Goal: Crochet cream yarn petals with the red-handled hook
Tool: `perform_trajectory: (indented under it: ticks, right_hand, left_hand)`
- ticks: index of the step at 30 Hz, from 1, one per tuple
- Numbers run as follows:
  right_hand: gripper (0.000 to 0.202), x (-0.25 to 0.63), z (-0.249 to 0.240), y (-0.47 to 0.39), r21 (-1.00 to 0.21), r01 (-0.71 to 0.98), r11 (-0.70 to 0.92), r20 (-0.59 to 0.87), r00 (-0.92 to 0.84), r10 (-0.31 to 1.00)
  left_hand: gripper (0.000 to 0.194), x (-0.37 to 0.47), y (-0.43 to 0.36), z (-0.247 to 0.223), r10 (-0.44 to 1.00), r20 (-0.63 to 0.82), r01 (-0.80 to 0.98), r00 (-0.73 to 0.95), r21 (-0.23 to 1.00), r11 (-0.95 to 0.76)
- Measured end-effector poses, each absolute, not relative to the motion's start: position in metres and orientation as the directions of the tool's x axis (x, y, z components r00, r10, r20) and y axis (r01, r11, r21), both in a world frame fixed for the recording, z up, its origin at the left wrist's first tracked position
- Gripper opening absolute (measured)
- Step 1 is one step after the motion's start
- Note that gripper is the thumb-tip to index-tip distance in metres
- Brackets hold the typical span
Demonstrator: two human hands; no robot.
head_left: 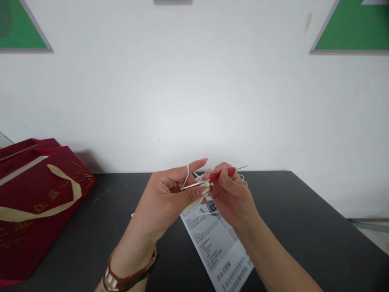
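My right hand [232, 192] is closed on a crochet hook [223, 174] with a red grip and thin metal shaft. The shaft points left, across to my other hand. Between thumb and fingers, my left hand [165, 194] pinches a small pale crocheted piece [194, 206], mostly covered by the thumb. White yarn [187, 174] loops over my left index finger, which is stretched out toward the right. The hook's tip lies close to that yarn; whether it has caught a loop cannot be made out. More yarn shows behind my right hand.
Beneath my hands a printed sheet [212, 247] lies slanted on the black table [288, 219]. Dark red gift bags [60, 194] with a cream ribbon handle stand at the left. A white wall [194, 101] rises behind the table.
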State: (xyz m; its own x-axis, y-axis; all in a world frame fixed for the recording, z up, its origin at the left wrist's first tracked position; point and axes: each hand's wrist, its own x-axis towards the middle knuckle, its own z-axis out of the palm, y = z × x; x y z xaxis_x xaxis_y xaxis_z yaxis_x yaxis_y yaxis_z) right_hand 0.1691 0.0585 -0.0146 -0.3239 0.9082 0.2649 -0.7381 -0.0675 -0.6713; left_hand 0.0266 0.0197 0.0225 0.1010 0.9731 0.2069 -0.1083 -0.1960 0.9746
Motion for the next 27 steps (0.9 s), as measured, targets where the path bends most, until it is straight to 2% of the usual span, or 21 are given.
perform_trajectory:
  ticks: [3, 8, 13, 18, 27]
  right_hand:
    - [0.016, 0.169, -0.014, 0.058, -0.662, -0.744, -0.089, 0.244, -0.327, 0.913]
    - [0.016, 0.168, -0.014, 0.057, -0.637, -0.763, -0.106, 0.224, -0.315, 0.922]
    - [0.016, 0.168, -0.011, 0.052, -0.621, -0.775, -0.118, 0.21, -0.31, 0.927]
    - [0.013, 0.167, -0.008, 0.045, -0.608, -0.782, -0.137, 0.16, -0.289, 0.944]
    - [0.017, 0.17, 0.001, 0.038, -0.612, -0.776, -0.152, 0.113, -0.276, 0.955]
  left_hand:
    - [0.008, 0.029, 0.021, 0.021, 0.979, 0.184, -0.136, 0.082, 0.976, -0.172]
    - [0.039, 0.034, 0.02, 0.018, 0.993, 0.104, -0.255, 0.051, 0.963, -0.088]
    - [0.04, 0.034, 0.016, 0.018, 0.993, 0.111, -0.204, 0.029, 0.974, -0.103]
    - [0.044, 0.035, 0.012, 0.02, 0.994, 0.107, -0.264, 0.006, 0.959, -0.102]
    - [0.048, 0.032, 0.007, 0.022, 0.997, 0.082, -0.251, -0.001, 0.965, -0.079]
